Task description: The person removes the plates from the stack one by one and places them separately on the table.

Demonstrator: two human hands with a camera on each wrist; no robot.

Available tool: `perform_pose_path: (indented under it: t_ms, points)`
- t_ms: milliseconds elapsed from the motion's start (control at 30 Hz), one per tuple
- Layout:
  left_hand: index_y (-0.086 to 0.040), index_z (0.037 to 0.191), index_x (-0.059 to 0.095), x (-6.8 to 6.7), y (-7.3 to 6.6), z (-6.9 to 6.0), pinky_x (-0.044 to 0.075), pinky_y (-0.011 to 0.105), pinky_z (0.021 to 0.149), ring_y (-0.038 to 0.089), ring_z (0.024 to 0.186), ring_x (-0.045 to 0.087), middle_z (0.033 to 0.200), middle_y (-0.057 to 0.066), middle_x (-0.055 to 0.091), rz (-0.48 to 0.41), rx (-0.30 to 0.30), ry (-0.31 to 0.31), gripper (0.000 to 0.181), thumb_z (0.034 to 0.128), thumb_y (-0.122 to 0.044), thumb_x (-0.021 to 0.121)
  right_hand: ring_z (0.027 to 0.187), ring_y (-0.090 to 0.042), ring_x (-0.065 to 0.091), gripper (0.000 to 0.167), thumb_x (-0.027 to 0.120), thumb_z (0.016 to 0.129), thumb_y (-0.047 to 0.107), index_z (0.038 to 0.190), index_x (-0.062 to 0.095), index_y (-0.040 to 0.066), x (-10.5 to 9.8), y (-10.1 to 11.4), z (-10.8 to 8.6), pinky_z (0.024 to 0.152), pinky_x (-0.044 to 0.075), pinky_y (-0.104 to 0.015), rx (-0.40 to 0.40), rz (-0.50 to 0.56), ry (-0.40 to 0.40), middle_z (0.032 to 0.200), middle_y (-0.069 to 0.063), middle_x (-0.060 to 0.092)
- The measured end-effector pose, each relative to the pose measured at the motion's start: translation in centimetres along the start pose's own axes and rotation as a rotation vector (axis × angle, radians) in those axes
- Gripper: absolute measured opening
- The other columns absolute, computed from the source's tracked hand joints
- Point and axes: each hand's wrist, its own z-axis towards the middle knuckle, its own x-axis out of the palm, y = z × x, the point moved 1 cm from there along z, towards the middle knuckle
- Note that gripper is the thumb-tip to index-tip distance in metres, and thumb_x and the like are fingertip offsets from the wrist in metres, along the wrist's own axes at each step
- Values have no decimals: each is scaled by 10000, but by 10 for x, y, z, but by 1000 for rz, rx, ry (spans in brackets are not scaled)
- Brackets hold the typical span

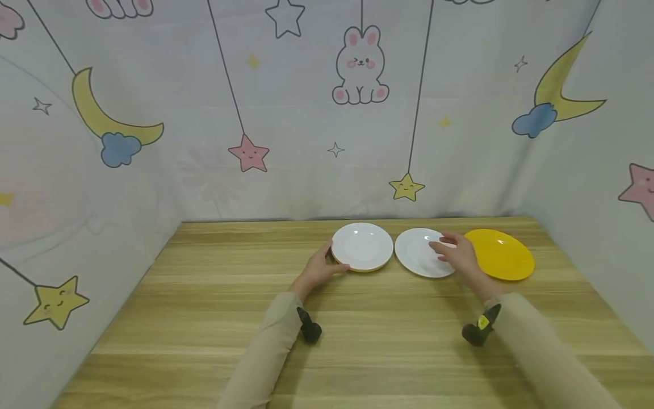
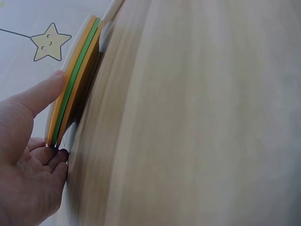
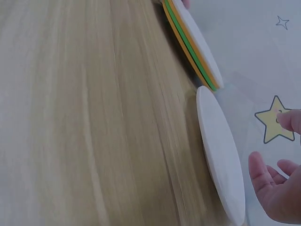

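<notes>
In the head view a stack of plates [image 1: 363,245] sits near the table's back edge, white on top. The left wrist view shows orange layers and a green plate [image 2: 73,84] below the white one. My left hand [image 1: 318,270] grips the stack's left rim, thumb along the near edge and fingers curled at the side. To its right lies a single white plate [image 1: 416,255]. Above that plate's right part hovers my right hand [image 1: 458,254], fingers loosely spread, nothing held. In the right wrist view a gap separates this hand [image 3: 280,188] from the white plate [image 3: 221,155].
A yellow plate [image 1: 503,258] lies at the far right, partly behind the right hand. The wooden table [image 1: 214,318] ends at a printed cloth backdrop [image 1: 306,113], which also rises along both sides. A dark wrist camera [image 1: 309,329] sits on each sleeve.
</notes>
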Motion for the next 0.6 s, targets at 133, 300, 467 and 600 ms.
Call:
perform_pose_path:
  t_ms: [133,300,467,600]
  points:
    - [-27,1441,177,0,0,1,210,376,1100,257,1359,193,1473,140,234,10,5,-2,915,766,-297,732,1073,-306,515,704,621,857,316,1373,306,-46,12,8,2,843,501,-299,-27,-4,37,1333,-253,395]
    - [-37,1443,180,0,0,1,211,368,1100,251,1359,194,1474,132,235,2,1,-4,914,764,-294,735,1131,-341,477,693,609,870,296,1393,282,-20,25,15,1,901,468,-355,-37,-30,69,1347,-231,389]
    - [-28,1440,183,0,0,0,219,371,1097,255,1355,205,1470,139,243,11,3,-8,914,762,-292,736,1124,-331,483,672,620,862,279,1378,311,-18,37,16,0,881,484,-347,-43,-27,93,1331,-221,404]
    - [-25,1439,185,0,0,0,226,367,1095,253,1352,215,1467,141,249,19,7,-11,915,760,-292,738,1122,-333,486,645,624,858,255,1360,333,-26,47,18,0,862,496,-344,-62,-22,121,1313,-223,417]
